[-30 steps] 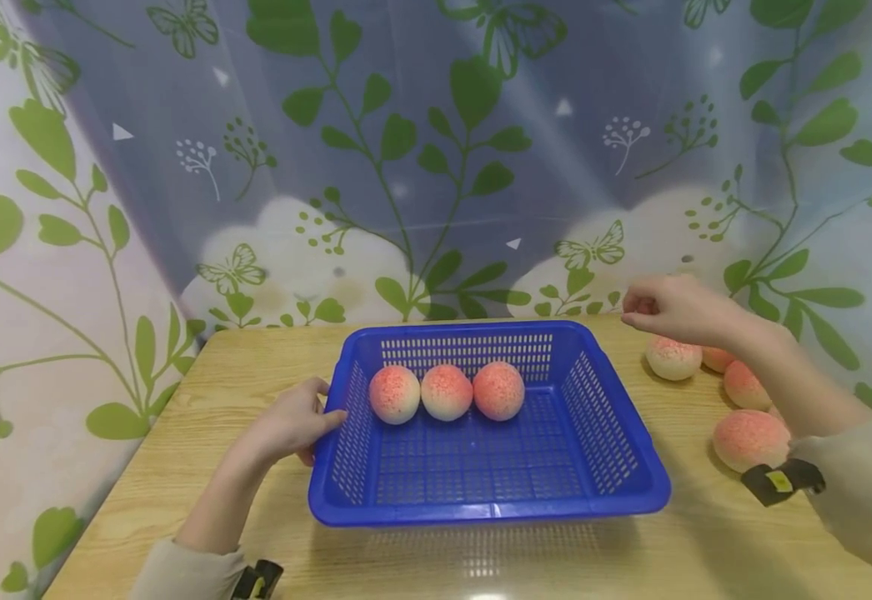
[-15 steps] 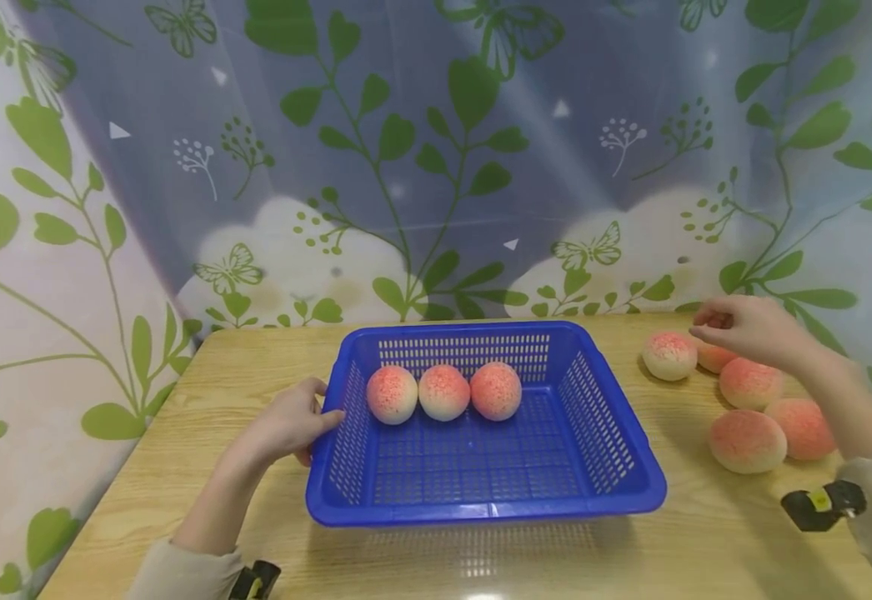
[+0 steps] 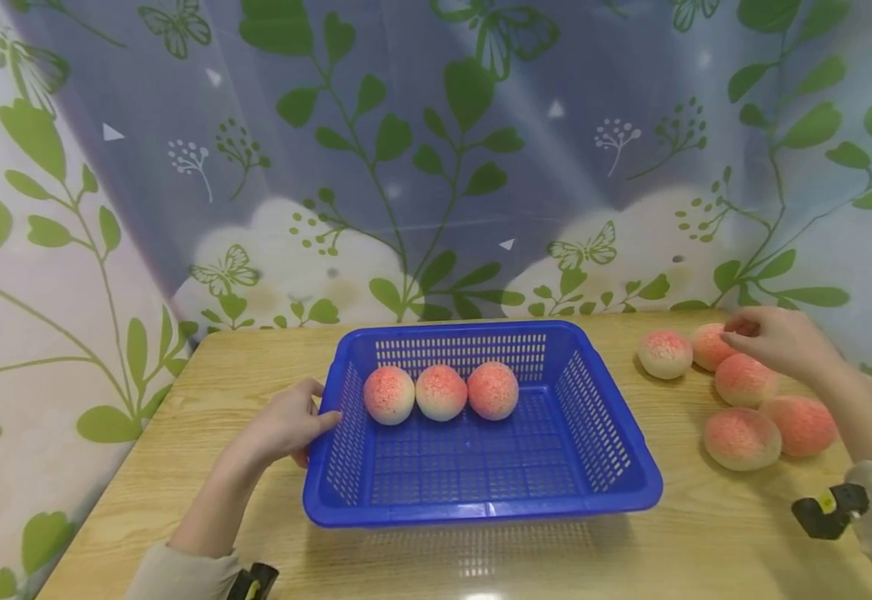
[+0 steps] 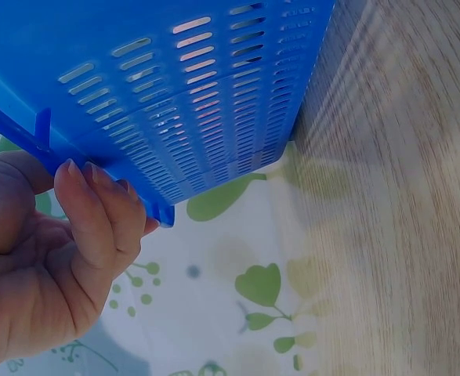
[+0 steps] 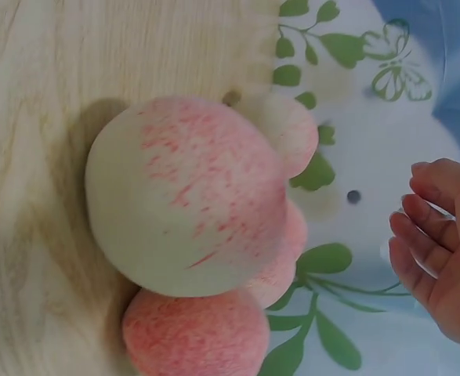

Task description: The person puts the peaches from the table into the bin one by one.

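My left hand (image 3: 283, 423) grips the left rim of a blue plastic basket (image 3: 481, 510), thumb over the top edge. In the left wrist view, the fingers of this left hand (image 4: 73, 235) curl under the rim. Three pink-and-cream peaches sit in a row inside the basket, among them a middle peach (image 3: 441, 392). My right hand (image 3: 784, 340) hovers over the loose peaches at the right, nearest to a back peach (image 3: 712, 347). Its fingers are loosely bent and hold nothing; in the right wrist view, a gap separates the right hand (image 5: 441, 247) from the peaches.
Several peaches, including a front peach (image 3: 742, 439), lie grouped on the wooden table (image 3: 203, 433) right of the basket. A curtain (image 3: 436, 167) with leaf and butterfly prints hangs behind the table's back edge.
My right hand has moved right and lower, from beside the basket's back right corner to over the loose peaches. The left hand keeps its hold on the basket.
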The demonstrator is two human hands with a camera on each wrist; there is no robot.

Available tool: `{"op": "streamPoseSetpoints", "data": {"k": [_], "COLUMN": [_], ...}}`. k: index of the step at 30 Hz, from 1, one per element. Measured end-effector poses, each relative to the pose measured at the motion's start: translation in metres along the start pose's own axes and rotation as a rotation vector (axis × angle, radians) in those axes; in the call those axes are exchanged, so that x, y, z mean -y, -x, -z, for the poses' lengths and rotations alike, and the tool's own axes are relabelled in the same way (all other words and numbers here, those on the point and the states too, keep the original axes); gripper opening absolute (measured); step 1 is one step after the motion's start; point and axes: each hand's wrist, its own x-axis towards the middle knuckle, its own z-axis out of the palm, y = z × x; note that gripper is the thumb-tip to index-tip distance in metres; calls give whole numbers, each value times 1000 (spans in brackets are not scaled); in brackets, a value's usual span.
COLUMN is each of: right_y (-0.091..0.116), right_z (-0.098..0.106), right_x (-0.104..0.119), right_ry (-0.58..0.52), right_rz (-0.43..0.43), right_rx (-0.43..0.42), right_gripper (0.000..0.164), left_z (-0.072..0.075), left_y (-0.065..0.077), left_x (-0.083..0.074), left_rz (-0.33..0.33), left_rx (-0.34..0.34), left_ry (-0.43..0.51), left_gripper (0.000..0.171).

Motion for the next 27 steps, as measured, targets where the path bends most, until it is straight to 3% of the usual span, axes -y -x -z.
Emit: {"op": "streamPoseSetpoints", "data": {"k": [18,27], "right_y": [2,3], "right_z": [-15,-20], "right_x": [-29,-42], "right_ry": [15,37], "right_rz": [-64,-139], "right_rx": [13,70], "right_gripper": [42,58], "left_z": [-3,-3], "left_y": [-3,0], "left_x": [2,1], "left_rz": [13,7], "left_rx": [-9,0], "left_ry": [6,11], "left_gripper": [45,45]}}
